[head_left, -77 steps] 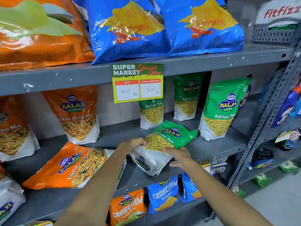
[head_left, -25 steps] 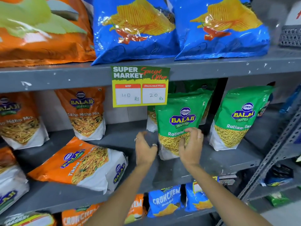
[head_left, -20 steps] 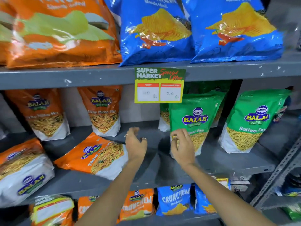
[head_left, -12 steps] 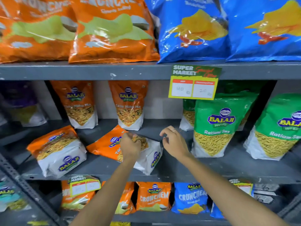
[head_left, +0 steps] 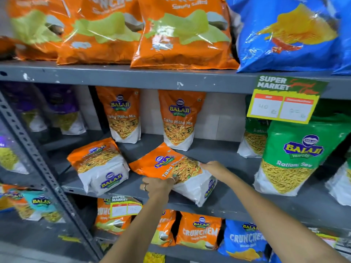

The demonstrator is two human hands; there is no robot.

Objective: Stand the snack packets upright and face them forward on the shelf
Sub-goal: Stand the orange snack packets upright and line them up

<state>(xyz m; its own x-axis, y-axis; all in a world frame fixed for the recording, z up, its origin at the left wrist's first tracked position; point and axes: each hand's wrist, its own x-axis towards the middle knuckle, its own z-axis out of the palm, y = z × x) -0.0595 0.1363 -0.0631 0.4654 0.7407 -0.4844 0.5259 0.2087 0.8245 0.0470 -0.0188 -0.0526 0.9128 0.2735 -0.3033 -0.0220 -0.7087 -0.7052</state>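
An orange Tikha Mitha Mix packet (head_left: 171, 168) lies flat and slanted on the grey middle shelf (head_left: 233, 205). My left hand (head_left: 157, 186) grips its near edge and my right hand (head_left: 214, 168) holds its right side. A second orange packet (head_left: 98, 168) lies on its back to the left. Two more orange packets (head_left: 121, 114) (head_left: 179, 118) stand upright at the back. A green Ratlami Sev packet (head_left: 296, 154) stands upright, facing forward, on the right.
Large orange and blue crisp bags (head_left: 180, 33) fill the top shelf. A yellow price tag (head_left: 283, 103) hangs from its edge. Small Crunchem packets (head_left: 199, 232) sit below. A perforated grey upright (head_left: 38, 168) divides off the left bay.
Both hands stood the green packet upright, let it go, then moved left. They now hold the fallen orange packet. My view has swung left as well.
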